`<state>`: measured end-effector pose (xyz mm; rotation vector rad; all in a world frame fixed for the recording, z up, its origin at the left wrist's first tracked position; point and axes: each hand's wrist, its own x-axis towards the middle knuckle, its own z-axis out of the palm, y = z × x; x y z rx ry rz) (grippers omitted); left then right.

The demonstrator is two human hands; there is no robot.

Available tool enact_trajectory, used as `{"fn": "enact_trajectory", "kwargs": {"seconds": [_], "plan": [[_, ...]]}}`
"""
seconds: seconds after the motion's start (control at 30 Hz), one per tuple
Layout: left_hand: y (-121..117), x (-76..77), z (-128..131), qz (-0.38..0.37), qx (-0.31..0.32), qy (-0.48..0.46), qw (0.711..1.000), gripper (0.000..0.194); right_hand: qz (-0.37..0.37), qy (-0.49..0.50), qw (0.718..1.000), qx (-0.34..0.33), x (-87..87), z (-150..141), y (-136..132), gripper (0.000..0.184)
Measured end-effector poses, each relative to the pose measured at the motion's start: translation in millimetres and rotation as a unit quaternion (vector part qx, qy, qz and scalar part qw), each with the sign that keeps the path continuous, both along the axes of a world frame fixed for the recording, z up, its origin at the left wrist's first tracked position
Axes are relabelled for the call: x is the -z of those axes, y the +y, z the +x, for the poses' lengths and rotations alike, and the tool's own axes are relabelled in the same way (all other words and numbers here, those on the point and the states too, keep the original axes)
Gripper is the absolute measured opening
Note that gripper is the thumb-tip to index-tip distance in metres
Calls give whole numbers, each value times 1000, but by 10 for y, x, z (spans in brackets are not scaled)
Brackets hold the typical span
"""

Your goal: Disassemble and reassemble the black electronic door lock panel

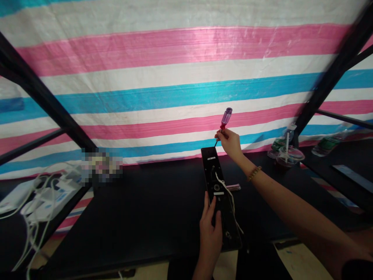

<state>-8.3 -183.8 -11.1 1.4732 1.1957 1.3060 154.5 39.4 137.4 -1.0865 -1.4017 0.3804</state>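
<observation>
Head: black table [140,217], striped sheeting [180,58]

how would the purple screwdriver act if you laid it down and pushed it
The screwdriver should stay stiff, since its shaft looks thin and straight. It would probably roll, as the handle looks roundish, though its lengthwise ridges may slow that. It is likely light, being pinched in the right hand's fingertips.

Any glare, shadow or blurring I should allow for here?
Head view throughout: glare brightens the pink, blue and white striped plastic sheet; the long black rectangular panel nearly merges with the dim black tabletop; a pixelated patch hides detail at left.
</observation>
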Motion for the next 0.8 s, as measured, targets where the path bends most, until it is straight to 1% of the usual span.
{"fn": "enact_trajectory", "kwargs": {"seconds": [0.2, 0.3, 0.4, 0.47, 0.53, 0.6, 0.7, 0.77, 0.8], "plan": [[2, -12, -4, -2, -3, 2, 1000, 43, 4, 21, 1000, 0, -26, 8, -19, 23], [-5, -13, 2, -5, -4, -4, 1000, 43, 1, 28, 1000, 1, -91, -14, -76, 24], [-9, 5, -5, -8, -17, -24, 1000, 42, 11, 80, 997, -20, -197, -59, -253, 27], [-4, -19, -30, -26, -56, -51, 997, 41, 20, 128, 990, -50, -259, -101, -468, 29], [9, -117, -74, -56, -107, -99, 988, 44, 3, 160, 983, -89, -286, -148, -753, 27], [29, -288, -131, -84, -135, -158, 975, 50, -40, 183, 975, -122, -269, -194, -1072, 26], [68, -568, -212, -105, -119, -212, 964, 54, -96, 219, 960, -143, -178, -249, -1490, 24], [94, -684, -245, -110, -97, -232, 962, 48, -118, 248, 951, -143, -94, -273, -1670, 22], [102, -711, -253, -112, -87, -239, 961, 44, -124, 261, 947, -139, -50, -283, -1728, 22]]}}
